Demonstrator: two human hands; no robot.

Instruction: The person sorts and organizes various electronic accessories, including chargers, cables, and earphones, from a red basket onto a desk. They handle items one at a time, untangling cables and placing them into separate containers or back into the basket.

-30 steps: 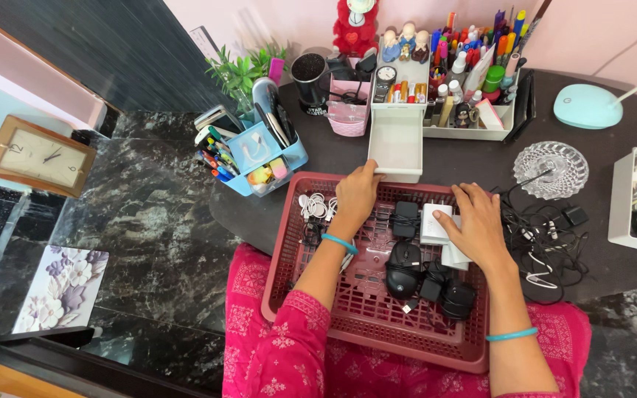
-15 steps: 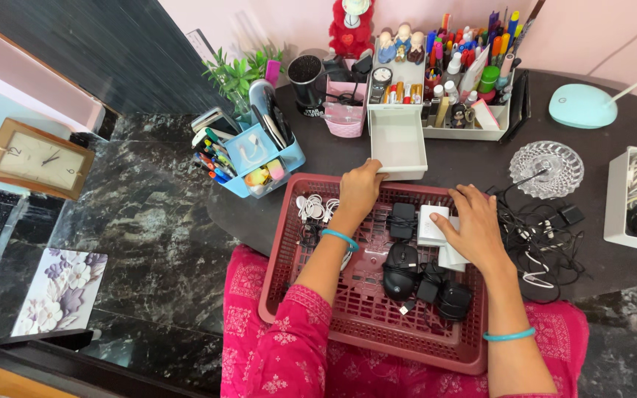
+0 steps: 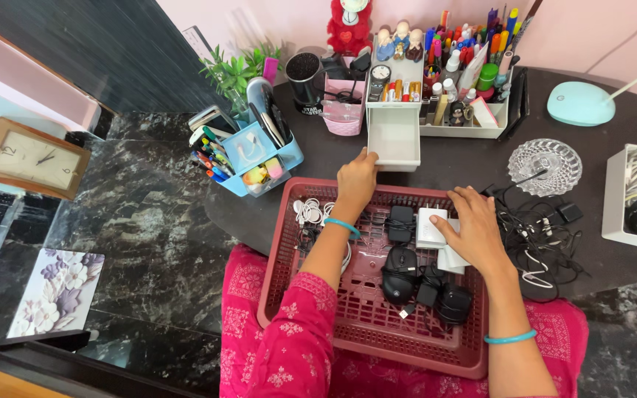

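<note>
Clock (image 3: 29, 158): wooden frame, pale face, leaning at far left above the marble floor.
Floral tile (image 3: 54, 292): white and purple flowers, lying on the floor at lower left.
Blue caddy (image 3: 259, 158): on the dark table's left edge, packed with pens and small items.
Plant (image 3: 236, 74): green leaves, just behind the caddy.
Red figurine (image 3: 349, 26): at the table's back edge.
Lamp base (image 3: 581, 103): pale teal, far right.
Glass dish (image 3: 545, 166): clear, cut pattern, below the lamp base.
Cable tangle (image 3: 543, 236): black, loose on the table at right.

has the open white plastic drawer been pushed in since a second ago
Yes. The open white plastic drawer now sticks out less from the white desk organiser, so it has slid back into it, with the left hand on its front edge.
</note>
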